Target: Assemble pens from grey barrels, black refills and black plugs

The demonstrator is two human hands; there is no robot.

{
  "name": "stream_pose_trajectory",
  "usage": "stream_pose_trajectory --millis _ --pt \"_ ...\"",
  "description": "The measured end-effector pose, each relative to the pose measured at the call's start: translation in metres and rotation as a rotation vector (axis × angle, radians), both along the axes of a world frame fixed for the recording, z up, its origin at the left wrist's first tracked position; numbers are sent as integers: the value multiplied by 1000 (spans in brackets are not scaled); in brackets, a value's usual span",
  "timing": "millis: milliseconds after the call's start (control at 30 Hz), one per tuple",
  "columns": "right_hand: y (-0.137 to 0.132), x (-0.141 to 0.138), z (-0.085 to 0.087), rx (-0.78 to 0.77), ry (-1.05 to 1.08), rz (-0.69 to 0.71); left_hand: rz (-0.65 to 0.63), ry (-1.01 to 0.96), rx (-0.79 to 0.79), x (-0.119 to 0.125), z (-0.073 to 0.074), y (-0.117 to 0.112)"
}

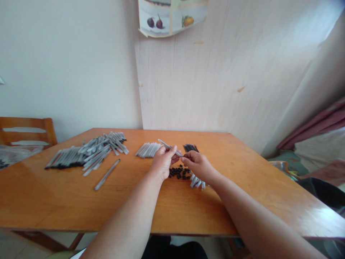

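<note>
The left hand (163,160) pinches a slim pen barrel (165,144) between thumb and fingers; one end juts up and left past the grip, while the other runs right toward the right hand (199,164). That hand's thumb and forefinger draw together at this end, though I cannot tell what they pinch. Small black pieces (179,173) lie on the table (129,201) near both hands.

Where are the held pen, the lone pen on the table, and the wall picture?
Held pen (164,144), head view: upper part of barrel.
Lone pen (107,175), head view: middle of barrel.
Wall picture (171,18), head view: middle of sheet.
</note>
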State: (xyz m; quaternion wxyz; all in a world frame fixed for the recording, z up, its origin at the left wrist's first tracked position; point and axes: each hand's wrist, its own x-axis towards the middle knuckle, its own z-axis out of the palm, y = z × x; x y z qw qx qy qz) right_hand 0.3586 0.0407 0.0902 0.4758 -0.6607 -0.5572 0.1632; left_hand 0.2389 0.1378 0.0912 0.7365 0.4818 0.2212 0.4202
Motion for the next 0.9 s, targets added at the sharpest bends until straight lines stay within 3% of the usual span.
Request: stream_pose_trajectory --millis 100,300,500,733,900 --pt "1 1 -1 -36 8 34 11 14 -1 0 0 0" --pt "2 2 -3 45 -40 -18 34 45 17 1 -2 0" --pt "-1 0 0 -31 -30 18 37 42 18 0 -2 1" --pt "1 3 -3 53 -84 -37 55 54 12 2 -3 1" --pt "0 1 -2 -8 -48 -8 69 53 -12 1 0 0"
